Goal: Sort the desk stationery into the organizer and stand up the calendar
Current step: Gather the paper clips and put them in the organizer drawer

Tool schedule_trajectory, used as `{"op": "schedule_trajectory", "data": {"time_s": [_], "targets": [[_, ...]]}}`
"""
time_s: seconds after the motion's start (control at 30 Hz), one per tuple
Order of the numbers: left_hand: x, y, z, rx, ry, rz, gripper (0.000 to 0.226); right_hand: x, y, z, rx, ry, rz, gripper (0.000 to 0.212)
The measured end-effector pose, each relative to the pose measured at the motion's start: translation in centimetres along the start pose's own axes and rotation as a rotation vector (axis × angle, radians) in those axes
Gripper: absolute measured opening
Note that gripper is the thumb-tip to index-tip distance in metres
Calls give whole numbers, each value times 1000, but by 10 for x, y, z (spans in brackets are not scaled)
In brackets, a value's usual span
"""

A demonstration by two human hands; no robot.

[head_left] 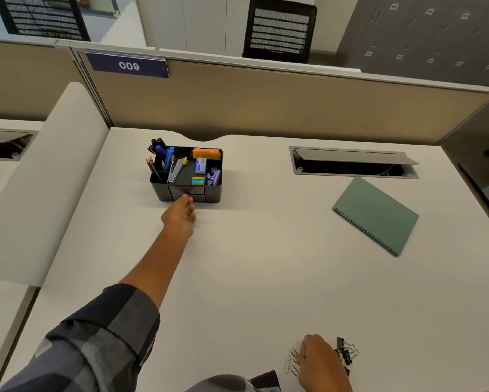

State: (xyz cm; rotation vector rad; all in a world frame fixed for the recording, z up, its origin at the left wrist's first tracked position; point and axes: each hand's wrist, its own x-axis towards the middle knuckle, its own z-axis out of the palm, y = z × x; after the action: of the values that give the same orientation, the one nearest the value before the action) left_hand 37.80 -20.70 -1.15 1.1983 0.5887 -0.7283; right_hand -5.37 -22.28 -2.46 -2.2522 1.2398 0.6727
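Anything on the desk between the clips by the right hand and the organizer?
Nothing visible. The paper clips and binder clips lie beside the right hand at the near edge; bare desk runs up to the black organizer. The left hand is at the organizer's front drawer. The green calendar lies off to the right.

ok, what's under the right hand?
Paper clips show at the left edge of the right hand and black binder clips at its right. Anything under the palm is hidden.

We are in an open-plan office: a tan cubicle partition (265,100) with a numbered tag (128,65) at upper left, a mesh chair (278,29) beyond, grey lockers (429,32) at upper right, and a cable hatch (353,162) set in the white surface (251,264).
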Motion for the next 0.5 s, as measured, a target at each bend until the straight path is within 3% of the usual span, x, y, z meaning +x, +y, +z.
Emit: {"op": "schedule_trajectory", "data": {"time_s": [0.5], "targets": [[-3,-8,2,-151,-140,-88,15,-2,4,-2,25,40,-57,9]]}}
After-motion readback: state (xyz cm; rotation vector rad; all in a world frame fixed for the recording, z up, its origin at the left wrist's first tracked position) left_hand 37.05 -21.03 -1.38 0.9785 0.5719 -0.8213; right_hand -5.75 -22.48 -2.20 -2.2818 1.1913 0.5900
